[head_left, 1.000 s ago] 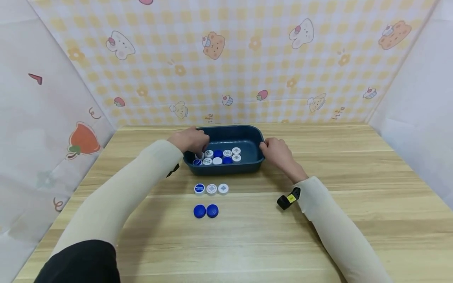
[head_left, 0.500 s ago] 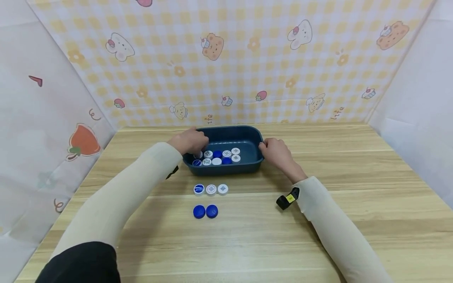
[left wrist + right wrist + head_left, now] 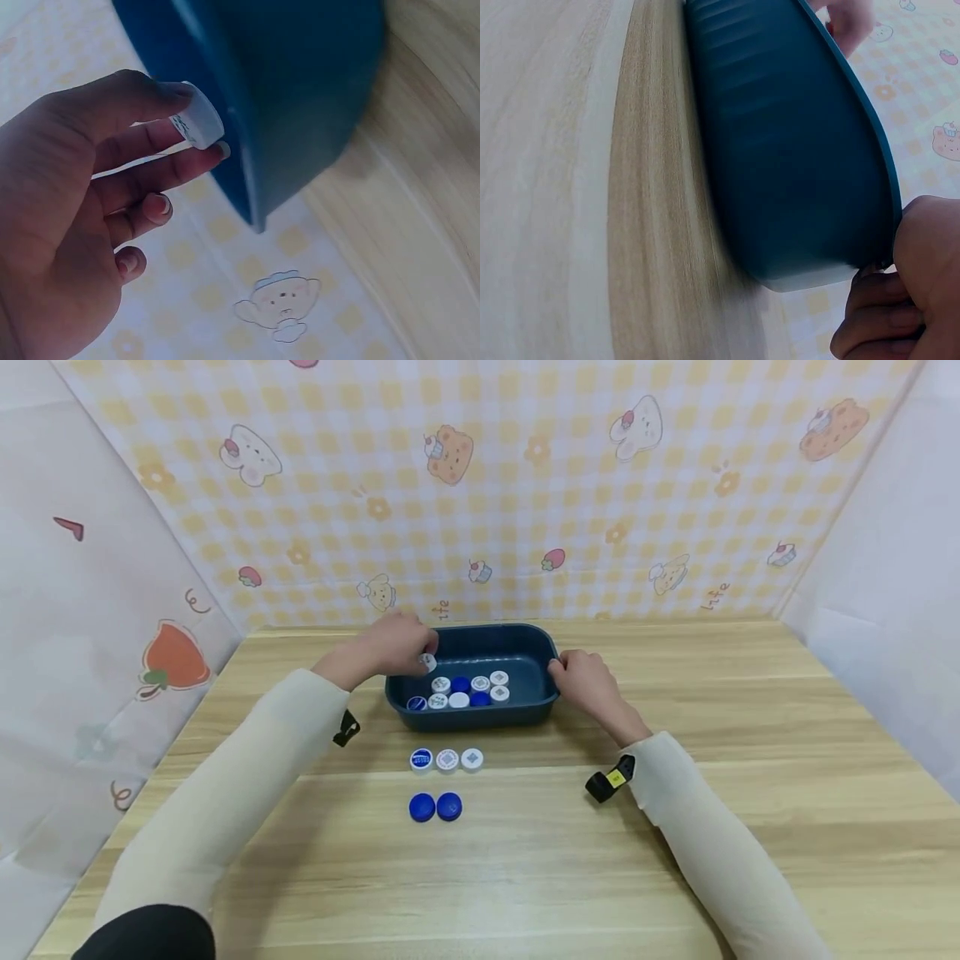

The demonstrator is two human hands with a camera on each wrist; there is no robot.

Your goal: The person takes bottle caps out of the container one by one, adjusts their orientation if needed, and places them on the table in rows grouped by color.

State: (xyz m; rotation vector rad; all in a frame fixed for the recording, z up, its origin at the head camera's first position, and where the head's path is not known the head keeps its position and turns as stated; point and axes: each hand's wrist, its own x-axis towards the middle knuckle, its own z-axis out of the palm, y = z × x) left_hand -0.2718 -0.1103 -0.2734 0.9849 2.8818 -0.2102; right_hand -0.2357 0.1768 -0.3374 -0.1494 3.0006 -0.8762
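Observation:
My left hand (image 3: 390, 643) is over the left end of a dark blue tray (image 3: 480, 720). Between its thumb and fingers it pinches a white bottle cap (image 3: 199, 118), close to the tray's rim in the left wrist view. At the tray's right end my right hand (image 3: 590, 685) grips the rim, thumb over the edge and fingers curled below it in the right wrist view. Inside the tray, along its near side, several white caps (image 3: 459, 701) and blue caps (image 3: 481, 699) lie in two rows.
On the wooden table (image 3: 570, 877), in front of the tray, three caps with white sides (image 3: 447, 761) form a row. Nearer still lie two blue caps (image 3: 422, 807) side by side. A yellow checked cloth (image 3: 510, 510) hangs behind, and white sheets (image 3: 892, 552) flank the table.
My left hand has risen up and back from the tray's near left corner, bringing a white cap out of the back row. The right hand stays on the rim.

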